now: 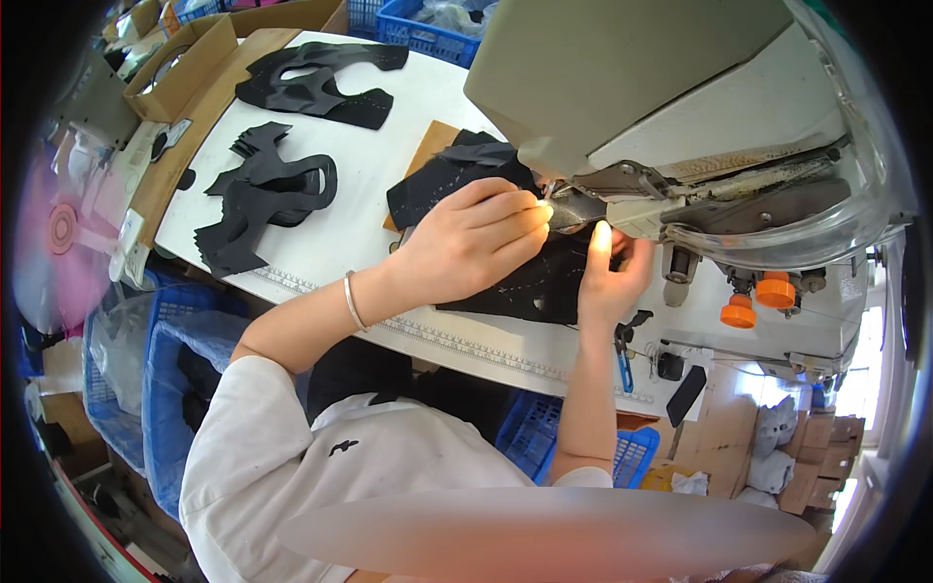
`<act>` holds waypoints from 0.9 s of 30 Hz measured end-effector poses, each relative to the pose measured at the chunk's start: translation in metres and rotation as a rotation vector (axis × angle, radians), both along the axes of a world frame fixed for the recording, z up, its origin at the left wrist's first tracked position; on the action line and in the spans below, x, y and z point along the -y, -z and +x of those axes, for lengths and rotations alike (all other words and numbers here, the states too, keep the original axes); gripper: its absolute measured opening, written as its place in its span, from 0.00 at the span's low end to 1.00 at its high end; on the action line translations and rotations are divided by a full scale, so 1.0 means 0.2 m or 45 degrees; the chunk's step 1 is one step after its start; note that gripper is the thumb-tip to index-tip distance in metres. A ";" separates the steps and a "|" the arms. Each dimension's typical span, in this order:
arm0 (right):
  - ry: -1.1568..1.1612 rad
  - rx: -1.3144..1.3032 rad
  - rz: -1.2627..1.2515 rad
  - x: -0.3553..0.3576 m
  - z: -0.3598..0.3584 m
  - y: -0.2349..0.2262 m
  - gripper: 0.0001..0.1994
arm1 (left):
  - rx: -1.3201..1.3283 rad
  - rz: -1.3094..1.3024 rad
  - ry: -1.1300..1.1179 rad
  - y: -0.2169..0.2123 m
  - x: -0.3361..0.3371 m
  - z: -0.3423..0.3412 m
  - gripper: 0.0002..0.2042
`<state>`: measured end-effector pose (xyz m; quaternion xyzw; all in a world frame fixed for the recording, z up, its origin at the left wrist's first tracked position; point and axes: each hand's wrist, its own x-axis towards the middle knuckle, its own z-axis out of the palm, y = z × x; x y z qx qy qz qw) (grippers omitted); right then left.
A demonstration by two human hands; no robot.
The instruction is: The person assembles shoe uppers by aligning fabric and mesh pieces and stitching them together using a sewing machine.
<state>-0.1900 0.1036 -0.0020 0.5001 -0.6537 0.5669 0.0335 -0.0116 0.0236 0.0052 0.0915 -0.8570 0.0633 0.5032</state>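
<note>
At the lit needle area of a sewing machine (622,87), both hands hold a small black fabric piece (578,211). My left hand (476,238), a bangle on its wrist, has its fingers drawn together at the left edge of the piece. On the other side, my right hand (617,277) pinches near the piece with its thumb raised toward the presser foot. Beneath and beside both hands lie more black fabric pieces (535,282), some with white stitch marks. The needle tip is hidden behind the fingers and machine head.
Two stacks of cut black pieces, one far (364,107) and one nearer (233,219), lie on the white table (364,185). Blue-handled snips (624,360) and a dark phone-like slab (687,395) are at right. Orange knobs (739,311) hang below the machine. Blue crates (126,379) stand left.
</note>
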 end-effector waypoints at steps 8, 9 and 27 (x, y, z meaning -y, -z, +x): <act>-0.164 -0.636 0.259 0.06 -0.23 0.03 0.06 | 0.049 -0.135 -0.196 0.01 -0.07 -0.08 0.14; -0.193 -0.642 0.225 0.06 -0.24 0.03 0.06 | 0.009 -0.139 -0.217 0.01 -0.07 -0.08 0.14; -0.055 -1.142 0.345 -0.05 -0.23 -0.02 0.17 | 0.102 -0.258 -0.352 -0.01 -0.07 -0.06 0.12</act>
